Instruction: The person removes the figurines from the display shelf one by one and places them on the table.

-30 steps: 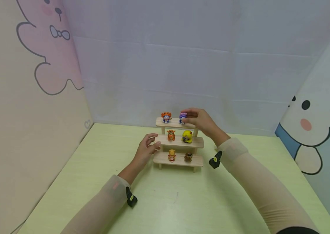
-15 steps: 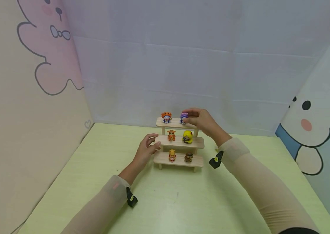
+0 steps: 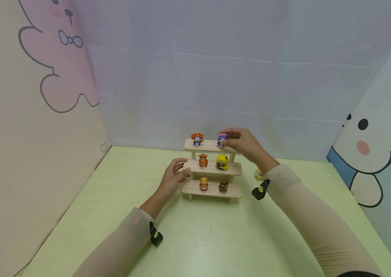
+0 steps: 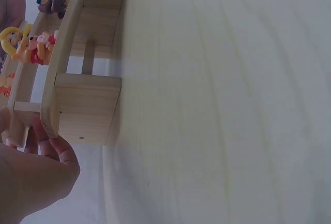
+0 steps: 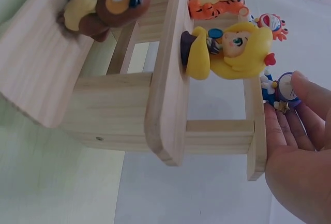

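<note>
A three-tier wooden display shelf (image 3: 200, 191) stands on the table with small figurines on each tier. On the top tier, my right hand (image 3: 246, 145) pinches a blue-and-white cat figurine in a purple hat (image 3: 221, 141) between thumb and fingers. To its left stands a similar figurine in an orange crab hat (image 3: 197, 139). My left hand (image 3: 172, 176) holds the left end of the middle tier, its fingers (image 4: 64, 151) curled at the board's end. That tier bears an orange tiger figurine (image 3: 203, 160) and a yellow-haired figurine (image 3: 221, 162).
The bottom tier bears a yellow bear figurine (image 3: 204, 184) and a brown owl figurine (image 3: 223, 186). A small yellow-and-white object (image 3: 259, 174) lies on the table (image 3: 188, 238) beside my right wrist. A pale wall covering (image 3: 181, 84) rises behind the shelf.
My right hand has moved right along the top tier with the purple-hatted figurine. More of the small yellow-and-white object shows beside my right wrist. The left hand has stayed in place.
</note>
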The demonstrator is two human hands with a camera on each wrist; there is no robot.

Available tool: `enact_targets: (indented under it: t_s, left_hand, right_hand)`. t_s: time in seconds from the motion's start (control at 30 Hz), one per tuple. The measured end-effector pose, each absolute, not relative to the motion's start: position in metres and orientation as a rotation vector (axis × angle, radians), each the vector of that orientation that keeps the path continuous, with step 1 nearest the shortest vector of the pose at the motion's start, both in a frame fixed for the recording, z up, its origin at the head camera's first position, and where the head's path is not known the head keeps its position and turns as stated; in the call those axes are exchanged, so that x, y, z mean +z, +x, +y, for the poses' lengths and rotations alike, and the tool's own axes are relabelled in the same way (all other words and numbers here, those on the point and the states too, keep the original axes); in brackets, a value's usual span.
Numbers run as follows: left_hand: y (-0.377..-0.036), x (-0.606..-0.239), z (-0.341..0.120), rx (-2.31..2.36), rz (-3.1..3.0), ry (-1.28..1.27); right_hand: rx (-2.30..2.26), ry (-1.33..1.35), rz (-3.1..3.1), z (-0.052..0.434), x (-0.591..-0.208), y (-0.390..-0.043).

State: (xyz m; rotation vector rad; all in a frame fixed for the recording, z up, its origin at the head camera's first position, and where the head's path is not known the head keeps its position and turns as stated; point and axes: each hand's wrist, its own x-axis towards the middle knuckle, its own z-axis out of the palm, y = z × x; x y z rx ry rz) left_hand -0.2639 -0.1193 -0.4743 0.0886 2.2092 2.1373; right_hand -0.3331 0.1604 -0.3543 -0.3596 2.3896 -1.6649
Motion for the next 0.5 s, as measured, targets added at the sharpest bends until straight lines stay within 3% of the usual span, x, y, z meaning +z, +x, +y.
enact_targets:
  t_s: [0.5]
  left_hand:
    - [-0.266, -0.476, -0.12, 2.139, 2.207, 0.098]
  right_hand:
    - [-1.627, -0.358, 2.412, 0.189, -0.359, -0.327]
